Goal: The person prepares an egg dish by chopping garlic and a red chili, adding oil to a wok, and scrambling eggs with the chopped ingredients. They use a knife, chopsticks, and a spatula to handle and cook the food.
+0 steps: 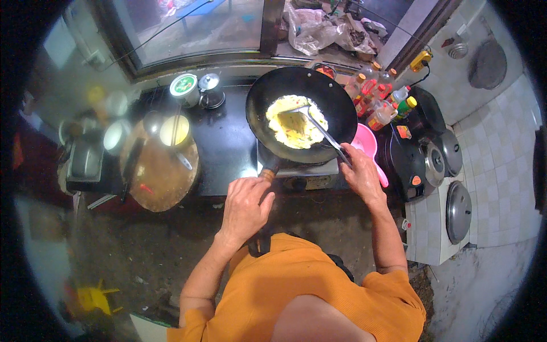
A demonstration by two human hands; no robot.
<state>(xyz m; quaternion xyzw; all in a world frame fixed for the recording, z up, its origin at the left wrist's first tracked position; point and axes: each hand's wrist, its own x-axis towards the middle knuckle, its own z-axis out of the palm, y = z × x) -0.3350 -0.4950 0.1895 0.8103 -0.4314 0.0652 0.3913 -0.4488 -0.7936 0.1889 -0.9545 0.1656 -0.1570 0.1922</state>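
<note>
A black wok [299, 87] sits on a gas stove [314, 183], with a round, pale yellow egg omelette [280, 134] spread in it. My left hand [247, 205] grips the wok's wooden handle [267, 174] at the near left. In my right hand [361, 171] is the dark handle of a metal spatula [318, 126]. Its blade lies over the far part of the omelette, apparently touching it. Small red and green bits show in the egg.
Left of the stove are a round wooden chopping board [164, 188], a cleaver [133, 164] and a yellow bowl [175, 130]. On the right stand a pink ladle [367, 139], several sauce bottles [380, 115] and a black rice cooker [404, 166]. A window [201, 34] rises behind the counter.
</note>
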